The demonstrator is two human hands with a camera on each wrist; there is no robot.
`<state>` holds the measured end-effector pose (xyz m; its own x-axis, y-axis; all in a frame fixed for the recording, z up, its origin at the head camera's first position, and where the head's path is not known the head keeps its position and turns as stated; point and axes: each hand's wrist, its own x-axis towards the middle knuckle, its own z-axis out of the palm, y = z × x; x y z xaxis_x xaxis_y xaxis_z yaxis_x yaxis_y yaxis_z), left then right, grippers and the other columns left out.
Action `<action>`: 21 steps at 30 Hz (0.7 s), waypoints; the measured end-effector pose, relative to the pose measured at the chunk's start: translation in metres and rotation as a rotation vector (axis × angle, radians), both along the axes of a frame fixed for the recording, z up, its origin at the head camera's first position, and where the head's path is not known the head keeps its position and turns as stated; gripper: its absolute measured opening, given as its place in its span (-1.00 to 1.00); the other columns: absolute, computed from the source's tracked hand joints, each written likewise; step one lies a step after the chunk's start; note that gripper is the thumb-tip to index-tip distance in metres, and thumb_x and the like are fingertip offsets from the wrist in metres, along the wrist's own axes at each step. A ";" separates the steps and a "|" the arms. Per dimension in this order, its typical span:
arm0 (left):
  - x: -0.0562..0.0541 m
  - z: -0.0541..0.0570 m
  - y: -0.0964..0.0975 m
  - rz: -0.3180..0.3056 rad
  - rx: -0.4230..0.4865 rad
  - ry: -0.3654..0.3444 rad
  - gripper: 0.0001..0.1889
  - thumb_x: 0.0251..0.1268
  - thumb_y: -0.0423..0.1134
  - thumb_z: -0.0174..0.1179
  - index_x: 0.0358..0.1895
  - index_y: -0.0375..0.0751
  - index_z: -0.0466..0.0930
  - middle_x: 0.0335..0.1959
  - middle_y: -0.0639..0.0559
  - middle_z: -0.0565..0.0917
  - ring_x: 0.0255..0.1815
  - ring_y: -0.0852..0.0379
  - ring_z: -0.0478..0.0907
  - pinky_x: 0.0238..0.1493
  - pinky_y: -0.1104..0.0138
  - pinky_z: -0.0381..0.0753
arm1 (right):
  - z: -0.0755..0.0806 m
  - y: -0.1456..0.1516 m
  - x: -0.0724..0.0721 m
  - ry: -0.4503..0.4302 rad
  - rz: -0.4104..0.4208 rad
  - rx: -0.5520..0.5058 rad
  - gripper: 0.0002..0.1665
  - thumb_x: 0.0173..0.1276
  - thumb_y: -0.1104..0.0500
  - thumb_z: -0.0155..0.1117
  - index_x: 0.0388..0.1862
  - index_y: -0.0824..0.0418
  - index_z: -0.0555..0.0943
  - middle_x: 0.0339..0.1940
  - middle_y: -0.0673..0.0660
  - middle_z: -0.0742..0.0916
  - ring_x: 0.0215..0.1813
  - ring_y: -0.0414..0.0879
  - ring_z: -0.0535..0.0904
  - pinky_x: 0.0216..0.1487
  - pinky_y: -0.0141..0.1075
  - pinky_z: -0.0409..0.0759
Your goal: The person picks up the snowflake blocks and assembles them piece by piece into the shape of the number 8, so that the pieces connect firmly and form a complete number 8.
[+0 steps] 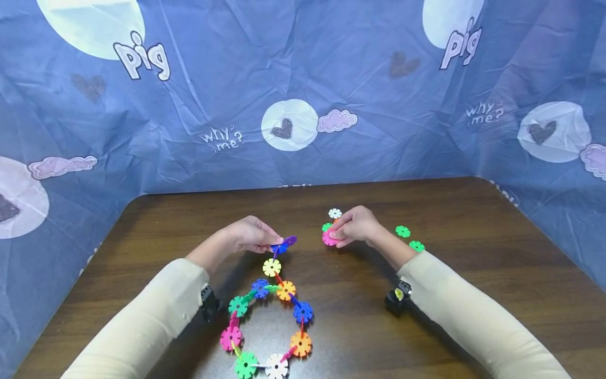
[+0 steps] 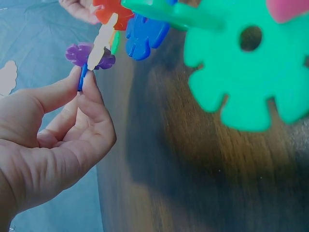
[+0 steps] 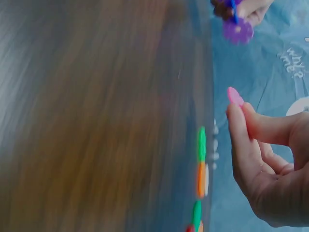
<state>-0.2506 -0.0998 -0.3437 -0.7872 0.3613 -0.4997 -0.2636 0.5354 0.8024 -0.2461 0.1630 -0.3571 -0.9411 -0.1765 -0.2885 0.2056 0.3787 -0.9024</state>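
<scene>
My left hand (image 1: 253, 235) pinches a blue snowflake disc (image 2: 81, 79) between thumb and fingertips. Purple snowflake discs (image 2: 77, 53) are slotted onto that blue one. Below them hangs a yellow disc (image 1: 272, 267), which links down to a ring of many-coloured discs, among them an orange disc (image 1: 301, 343) and a white disc (image 1: 276, 366). To the right, my right hand (image 1: 358, 226) holds a pink snowflake disc (image 3: 235, 96) by its edge between thumb and forefinger. The pink disc is apart from the chain.
Loose discs lie at the back of the brown table (image 1: 454, 210): a white disc (image 1: 335, 213), a green disc (image 1: 327, 227) and a partly hidden orange one. Beyond my right wrist are two more green discs (image 1: 403, 231). A blue printed cloth (image 1: 303, 63) hangs behind.
</scene>
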 end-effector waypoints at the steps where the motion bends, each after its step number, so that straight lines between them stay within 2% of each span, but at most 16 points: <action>1: 0.000 0.000 0.000 0.005 0.000 0.000 -0.78 0.31 -0.31 0.21 -0.13 -0.43 0.64 -0.66 0.17 0.61 -0.57 0.32 0.48 -0.42 0.51 0.51 | 0.001 -0.004 0.000 -0.010 -0.005 -0.025 -0.69 0.15 0.50 0.30 -0.11 0.62 0.60 -0.54 0.11 0.72 -0.56 -0.22 0.66 -0.37 -0.31 0.72; 5: 0.000 0.000 0.001 -0.003 0.011 0.005 -0.76 0.30 -0.31 0.21 -0.10 -0.45 0.63 -0.66 0.18 0.61 -0.56 0.32 0.48 -0.42 0.51 0.51 | 0.002 -0.020 0.000 -0.065 -0.044 -0.090 -0.68 0.19 0.50 0.26 -0.05 0.58 0.61 -0.42 0.19 0.76 -0.51 -0.21 0.68 -0.26 -0.24 0.72; 10: 0.001 0.000 0.003 0.005 0.027 0.008 -0.75 0.30 -0.31 0.22 -0.10 -0.47 0.63 -0.69 0.18 0.61 -0.59 0.33 0.48 -0.45 0.53 0.49 | 0.003 -0.034 0.002 -0.134 -0.091 -0.114 -0.68 0.21 0.46 0.28 -0.03 0.48 0.64 -0.26 0.26 0.76 -0.47 -0.17 0.71 -0.15 -0.17 0.71; 17: 0.002 -0.001 0.009 0.016 0.029 0.030 -0.74 0.28 -0.31 0.23 -0.10 -0.48 0.64 -0.70 0.18 0.61 -0.59 0.31 0.49 -0.47 0.53 0.48 | 0.005 -0.043 0.003 -0.164 -0.083 -0.124 -0.67 0.23 0.41 0.30 -0.01 0.47 0.63 -0.34 0.18 0.70 -0.49 -0.17 0.70 -0.20 -0.24 0.71; 21: 0.004 -0.004 0.012 0.059 0.016 0.056 -0.75 0.27 -0.34 0.24 -0.11 -0.50 0.65 -0.71 0.18 0.61 -0.58 0.29 0.50 -0.48 0.51 0.47 | 0.003 -0.046 0.004 -0.171 -0.089 -0.148 -0.67 0.23 0.42 0.29 -0.01 0.49 0.62 -0.39 0.16 0.69 -0.50 -0.17 0.69 -0.24 -0.26 0.72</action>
<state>-0.2471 -0.0873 -0.3477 -0.8337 0.3209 -0.4493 -0.2493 0.5074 0.8249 -0.2423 0.1172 -0.3540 -0.8944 -0.1470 -0.4225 0.3873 0.2182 -0.8958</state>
